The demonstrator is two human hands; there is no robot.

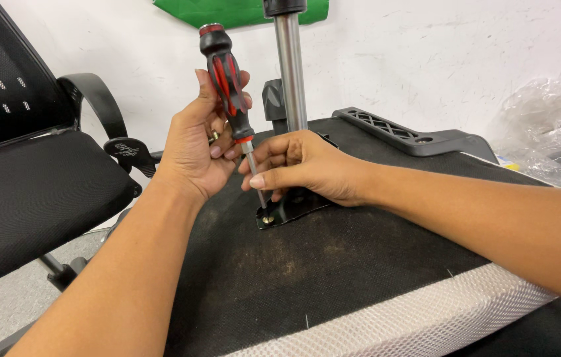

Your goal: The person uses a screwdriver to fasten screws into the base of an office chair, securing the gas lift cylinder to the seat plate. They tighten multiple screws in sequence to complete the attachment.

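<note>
Over dark seat underside (333,264), left hand (198,142) grips upright screwdriver (227,79); right hand (303,165) steadies shaft.

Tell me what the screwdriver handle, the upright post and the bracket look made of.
Screwdriver handle: moulded plastic or rubber, black with red inserts, slight sheen. Upright post: bare polished metal, with bright lengthwise reflections. Bracket: likely steel painted gloss black, thin and flat, reflecting light.

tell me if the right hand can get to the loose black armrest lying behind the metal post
Probably yes: the right hand rests on the black bracket, and the armrest lies uncovered just beyond, with only the metal post to its left.
</note>
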